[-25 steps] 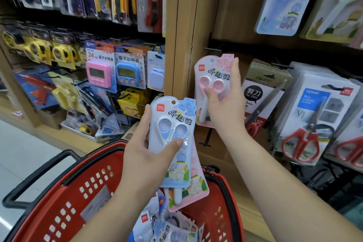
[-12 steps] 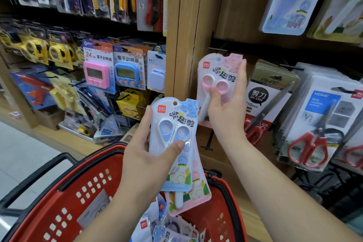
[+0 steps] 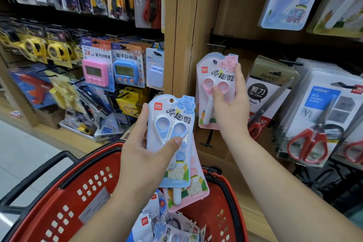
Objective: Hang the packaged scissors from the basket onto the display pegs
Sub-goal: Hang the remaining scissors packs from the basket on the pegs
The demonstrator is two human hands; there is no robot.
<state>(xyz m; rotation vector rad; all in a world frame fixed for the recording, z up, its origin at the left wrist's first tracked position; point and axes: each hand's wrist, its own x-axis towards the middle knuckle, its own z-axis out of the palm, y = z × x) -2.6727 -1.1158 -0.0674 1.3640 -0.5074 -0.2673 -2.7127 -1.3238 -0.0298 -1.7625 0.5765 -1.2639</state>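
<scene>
The right hand (image 3: 229, 112) grips the pink scissors pack (image 3: 218, 72); unlike a second ago, the display peg (image 3: 215, 62) tip now shows through its hanging hole. The left hand (image 3: 143, 155) grips the blue scissors pack (image 3: 172, 124) over the red basket (image 3: 59, 202).

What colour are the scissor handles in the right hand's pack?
Pink plastic handles, clearest in the head view.

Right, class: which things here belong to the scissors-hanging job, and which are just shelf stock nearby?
Job: pink pack, held at the peg by the right hand; blue pack in the left hand; basket.
Not the job: pink timer, blue timer, tape measures, red scissors.
</scene>
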